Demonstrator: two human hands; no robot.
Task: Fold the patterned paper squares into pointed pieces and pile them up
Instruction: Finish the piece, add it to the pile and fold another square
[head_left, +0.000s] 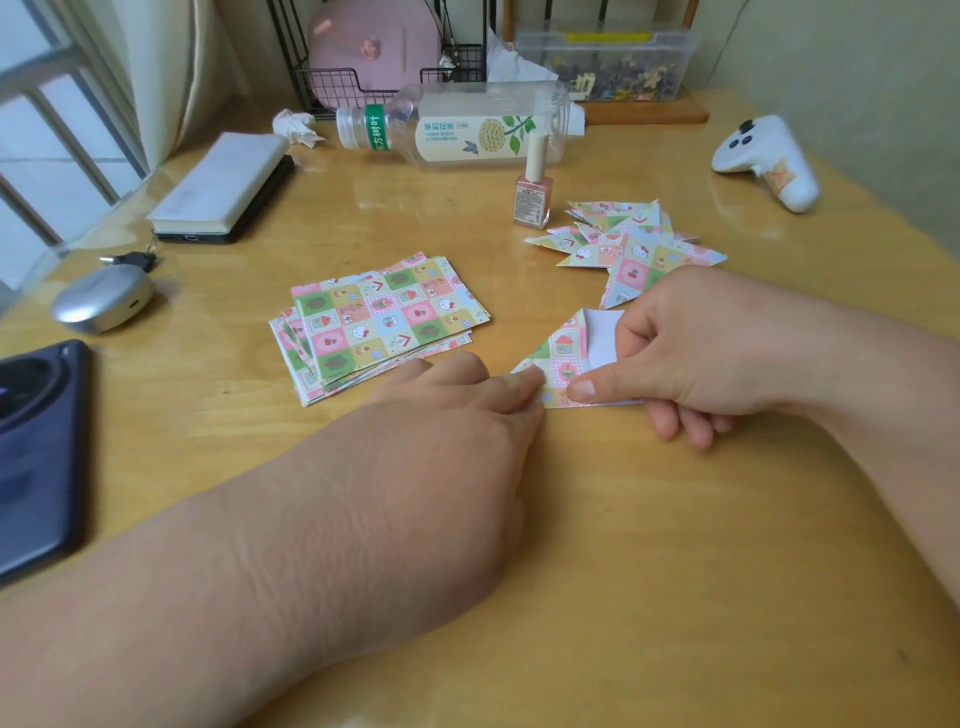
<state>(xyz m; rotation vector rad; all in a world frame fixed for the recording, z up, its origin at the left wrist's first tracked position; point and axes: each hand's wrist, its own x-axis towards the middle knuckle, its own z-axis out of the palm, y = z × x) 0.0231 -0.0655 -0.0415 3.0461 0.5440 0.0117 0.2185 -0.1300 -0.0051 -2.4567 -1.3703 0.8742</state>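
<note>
The half-folded paper square (563, 358) lies flat on the wooden table (649, 545), just right of centre. Its patterned side is folded into a triangle pointing toward 9 o'clock, and a white flap shows at its 2 o'clock edge.

Your left hand (467, 415) comes in from 7 o'clock. Its fingers are held together and their tips press down on the paper's left corner; the thumb is hidden. Your right hand (701, 353) comes in from 3 o'clock and pinches the paper. The thumb lies on the patterned face near the bottom edge, the forefinger touches the white flap, and the other fingers curl below the sheet's edge.

From that paper, the stack of unfolded patterned squares (379, 322) sits near at 9 o'clock, fanned slightly. The pile of folded pointed pieces (631, 244) lies close at 1 o'clock, its nearest tip just beside your right knuckles. A pink nail polish bottle (533, 195) stands upright at 12 o'clock, touching the pile's left side or just short of it. Behind it, a clear tea bottle (457, 127) lies on its side.

A white controller (763, 161) rests well off at 2 o'clock. A book (223, 182) lies at 10 o'clock on something dark. A silver earbud case (104, 299) and a dark blue phone (36, 457) sit at the table's 9 o'clock edge.
</note>
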